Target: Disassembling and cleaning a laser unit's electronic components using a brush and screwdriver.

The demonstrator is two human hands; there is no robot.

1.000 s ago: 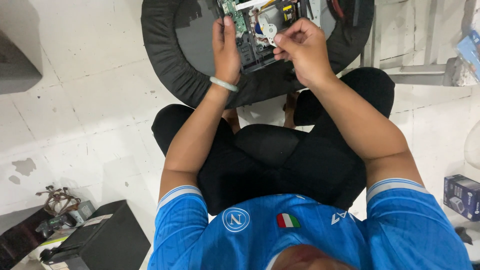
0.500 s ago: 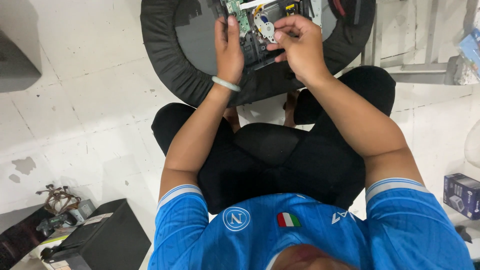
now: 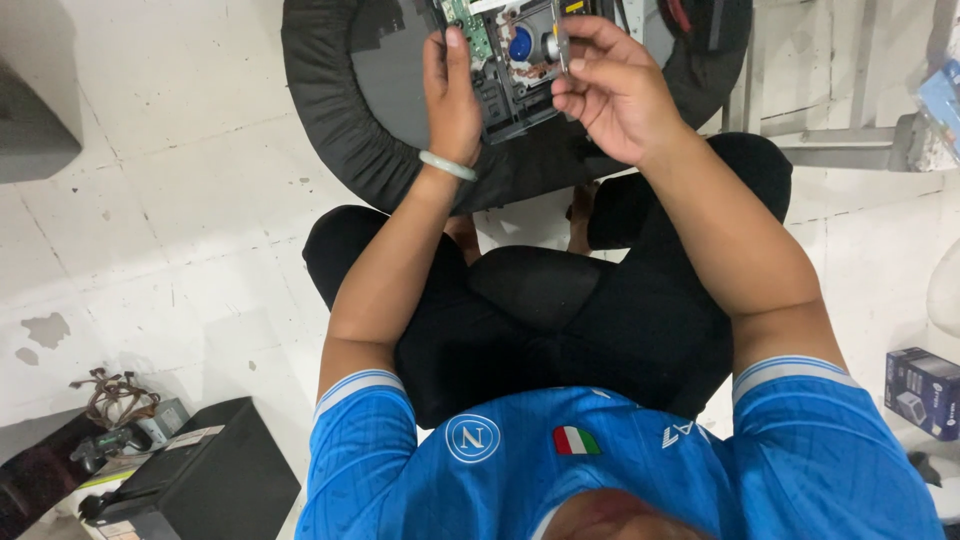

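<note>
While the person sits cross-legged on the pale floor (image 3: pixel 150 200), both hands work at an opened device (image 3: pixel 515 75) lying on a round black cushion (image 3: pixel 330 110) in front of the knees. Compared with the earlier frames, the right hand (image 3: pixel 615 95) has lifted slightly off the device and now pinches a thin, silvery part (image 3: pixel 562 45) upright between thumb and fingertips; what the part is cannot be told. The left hand (image 3: pixel 452 95) has stayed put, fingers closed over the left edge of the device beside its green board (image 3: pixel 465 22), a pale bracelet (image 3: pixel 448 165) at the wrist. With the right hand raised, a blue disc (image 3: pixel 520 45) inside the dark chassis shows more plainly than before. Packages: a dark blue box (image 3: pixel 922 392) with a light picture on its face sits on the floor at the right edge; a bluish wrapped packet (image 3: pixel 940 100) lies at upper right, mostly cut off. At lower left a black case (image 3: pixel 210 485) with pale label strips along its edge stands near a tangle of brown wires (image 3: pixel 110 395). No open container with contents is visible; the cushion's hollow centre holds only the device.
</note>
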